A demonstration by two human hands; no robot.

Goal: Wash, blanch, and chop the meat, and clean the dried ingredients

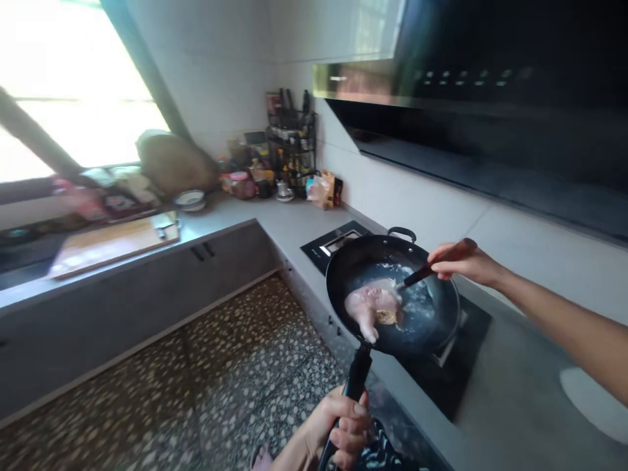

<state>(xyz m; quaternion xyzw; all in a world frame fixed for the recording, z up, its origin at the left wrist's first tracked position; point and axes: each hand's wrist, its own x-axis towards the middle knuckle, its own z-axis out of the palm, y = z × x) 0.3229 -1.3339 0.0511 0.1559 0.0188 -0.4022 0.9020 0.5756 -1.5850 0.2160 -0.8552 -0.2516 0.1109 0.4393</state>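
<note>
My left hand point(346, 422) is closed around the long black handle of a dark wok point(338, 275), which is over the black cooktop point(466, 366). In the wok lies a pale piece of meat point(370, 304), shaped like a chicken leg, with a browned patch on its near side. My right hand point(464, 263) grips the wooden handle of a spatula point(424, 271). The spatula's head is partly hidden against the meat's far right side. Whitish residue and oil show on the wok's bottom.
A range hood point(481, 131) hangs above the cooktop. Along the far counter are a wooden cutting board point(112, 245) with a knife, a bowl point(190, 200), and a rack point(292, 140) of bottles. A white round thing point(593, 399) is at the right edge.
</note>
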